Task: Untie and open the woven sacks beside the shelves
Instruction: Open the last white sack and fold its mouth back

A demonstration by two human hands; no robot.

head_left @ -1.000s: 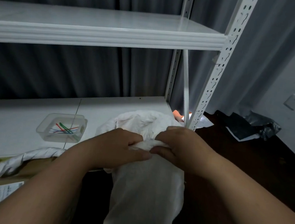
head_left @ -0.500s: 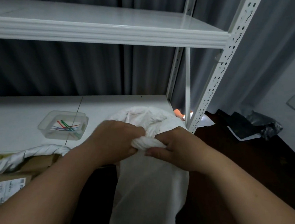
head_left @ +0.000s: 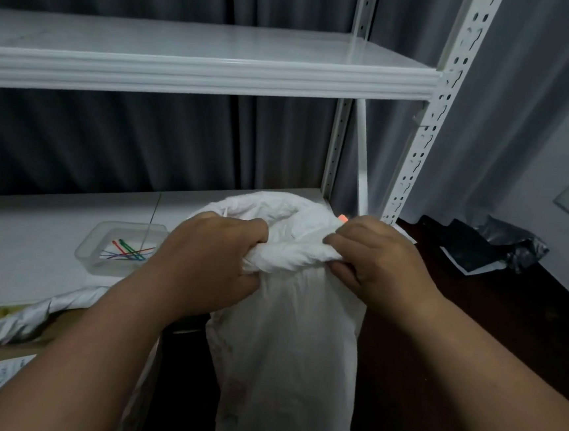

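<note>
1. While your left hand (head_left: 217, 254) and right hand (head_left: 372, 257) both grip the bunched neck of the woven sack (head_left: 286, 335) standing beside the shelves (head_left: 206, 67), you're mid-opening.
2. Next, judge where the gather loosens, then spread it apart.

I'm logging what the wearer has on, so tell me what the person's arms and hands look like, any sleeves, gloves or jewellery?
Both forearms are bare as far as the picture shows, with no sleeve in view. The left hand and the right hand wear no gloves, and no ring, watch or bracelet shows on either.
</note>
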